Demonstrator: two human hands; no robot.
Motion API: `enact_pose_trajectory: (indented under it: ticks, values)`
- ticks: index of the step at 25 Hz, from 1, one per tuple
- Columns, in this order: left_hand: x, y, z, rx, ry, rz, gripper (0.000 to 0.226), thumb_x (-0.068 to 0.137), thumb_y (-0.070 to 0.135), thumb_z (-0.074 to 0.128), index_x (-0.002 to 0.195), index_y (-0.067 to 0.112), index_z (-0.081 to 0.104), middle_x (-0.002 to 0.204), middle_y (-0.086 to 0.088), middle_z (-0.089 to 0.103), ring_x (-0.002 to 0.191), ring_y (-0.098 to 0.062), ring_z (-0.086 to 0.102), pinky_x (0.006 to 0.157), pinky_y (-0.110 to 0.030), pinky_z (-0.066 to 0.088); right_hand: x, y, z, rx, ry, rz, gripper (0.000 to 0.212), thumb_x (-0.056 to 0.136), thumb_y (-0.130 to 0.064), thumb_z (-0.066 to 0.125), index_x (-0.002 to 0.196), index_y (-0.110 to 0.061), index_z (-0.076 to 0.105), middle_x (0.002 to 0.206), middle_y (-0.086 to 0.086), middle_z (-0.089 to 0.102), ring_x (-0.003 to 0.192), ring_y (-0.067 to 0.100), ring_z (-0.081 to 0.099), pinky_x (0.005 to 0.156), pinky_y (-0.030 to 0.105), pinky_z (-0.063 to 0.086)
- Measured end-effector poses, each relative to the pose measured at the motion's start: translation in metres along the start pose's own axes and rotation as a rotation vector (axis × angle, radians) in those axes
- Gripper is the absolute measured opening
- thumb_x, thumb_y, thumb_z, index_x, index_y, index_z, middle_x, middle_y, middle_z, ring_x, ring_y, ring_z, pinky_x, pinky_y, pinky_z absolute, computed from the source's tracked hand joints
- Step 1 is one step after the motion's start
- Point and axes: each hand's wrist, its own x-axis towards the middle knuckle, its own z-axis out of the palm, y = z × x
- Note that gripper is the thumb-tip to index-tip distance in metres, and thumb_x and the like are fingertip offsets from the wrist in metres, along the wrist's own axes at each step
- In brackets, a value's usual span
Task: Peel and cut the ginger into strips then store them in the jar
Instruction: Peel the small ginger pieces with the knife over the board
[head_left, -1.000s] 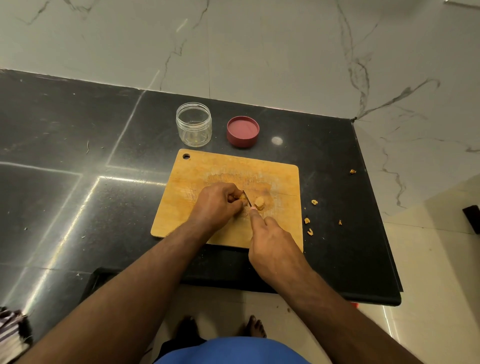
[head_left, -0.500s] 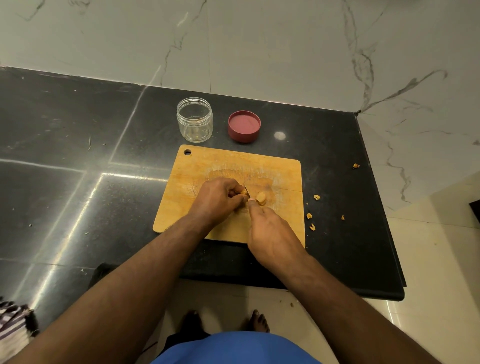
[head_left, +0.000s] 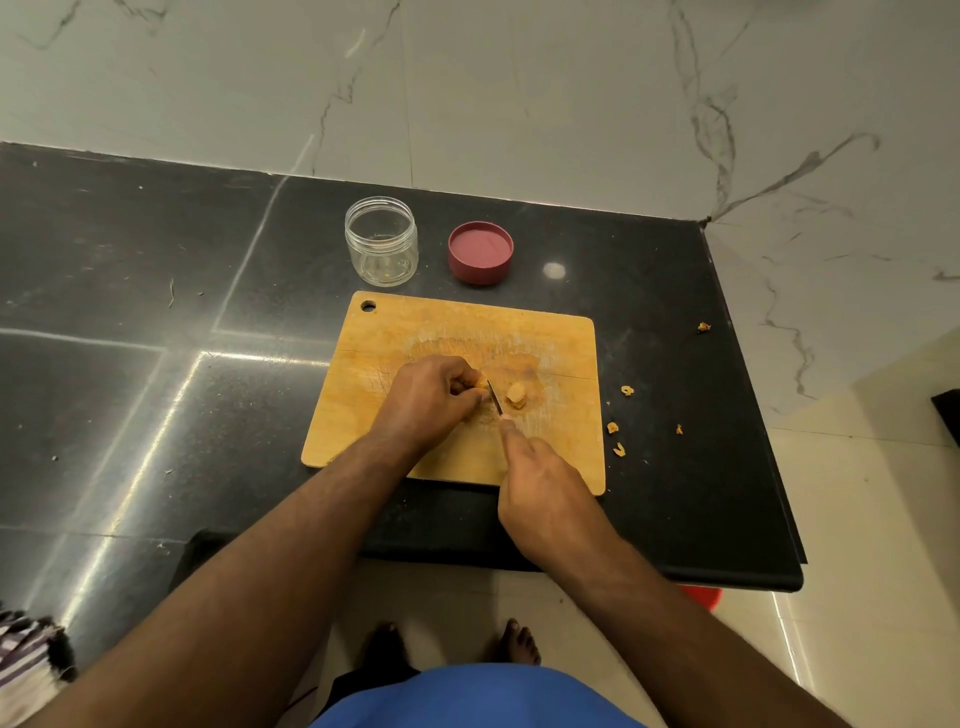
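A wooden cutting board (head_left: 395, 343) lies on the black counter. My left hand (head_left: 428, 400) pinches a small ginger piece (head_left: 482, 384) against the board. My right hand (head_left: 540, 493) grips a knife (head_left: 494, 397); its blade stands just right of my left fingertips, its handle hidden in my fist. A cut-off ginger chunk (head_left: 516, 393) lies on the board right of the blade. Behind the board stands a clear jar (head_left: 382, 241) without its lid, and the red lid (head_left: 480, 253) lies upside down beside it.
Ginger peel scraps (head_left: 618, 436) lie on the black counter (head_left: 130, 389) right of the board, one more scrap (head_left: 703, 327) near the right edge. The counter ends just right of them. A marble wall (head_left: 519, 93) rises behind. My feet stand on the tiled floor below.
The knife blade, hidden between my hands half a second ago, shows again beside my left fingertips. My right hand has drawn back slightly toward me. The cut chunk has stayed put.
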Motion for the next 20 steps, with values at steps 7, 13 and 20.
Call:
enact_pose_trajectory:
  ticks: [7,13,20]
  values:
    - [0.0,0.001,-0.001,-0.014,-0.03,-0.033,0.022,0.086,0.03,0.078,0.105,0.022,0.072,0.098,0.007,0.069,0.09,-0.007,0.063,0.076,-0.024,0.054,-0.027,0.018,-0.008,0.054,0.084,-0.011,0.054,0.102,-0.019,0.037,0.155,-0.023,0.026,0.126,0.0,0.054,0.101,0.012,0.055,0.079,0.019,0.043]
    - [-0.001,0.001,-0.005,-0.057,-0.081,-0.05,0.027,0.086,0.027,0.078,0.112,0.024,0.069,0.1,0.009,0.068,0.092,-0.004,0.063,0.079,-0.023,0.054,-0.023,0.025,-0.028,0.212,0.137,-0.009,0.051,0.102,-0.02,0.039,0.152,-0.026,0.033,0.137,-0.001,0.053,0.093,0.004,0.047,0.076,0.021,0.039]
    - [-0.002,-0.002,-0.002,-0.089,-0.052,-0.052,0.028,0.085,0.023,0.079,0.111,0.025,0.069,0.098,0.01,0.069,0.088,-0.001,0.064,0.075,-0.017,0.053,-0.028,0.019,-0.014,0.198,0.034,-0.049,0.049,0.102,-0.023,0.04,0.15,-0.029,0.036,0.134,-0.004,0.054,0.092,-0.001,0.05,0.074,0.009,0.039]
